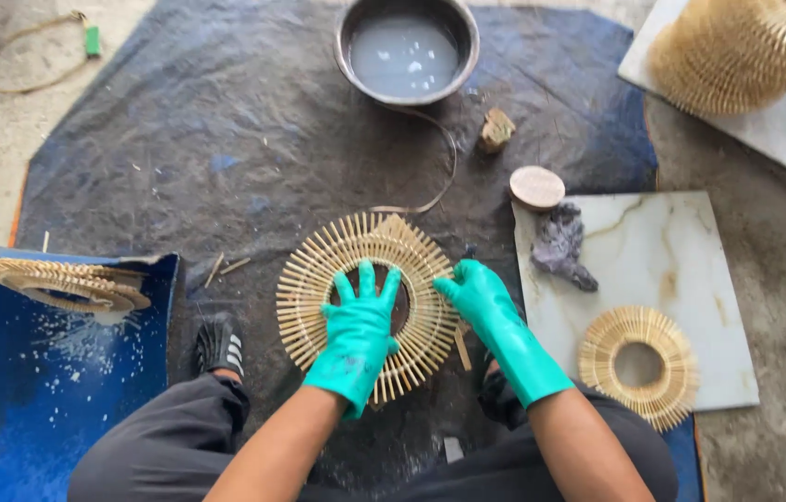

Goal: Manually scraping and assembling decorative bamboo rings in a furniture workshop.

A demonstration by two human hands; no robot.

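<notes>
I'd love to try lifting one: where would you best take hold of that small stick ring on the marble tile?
Probably by its inner rim: the small stick ring lies flat on the marble tile, so come from above, fingers through the open centre, thumb on the outer edge.

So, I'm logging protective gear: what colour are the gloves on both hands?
Teal green, on the left hand and right hand; head view.

— Smooth green rubber gloves on left hand and right hand, pressed on matt, pale bamboo-stick ring?

— Yes, over creased dark plastic sheet; dull metal basin, glossy marble tile nearby.
</notes>
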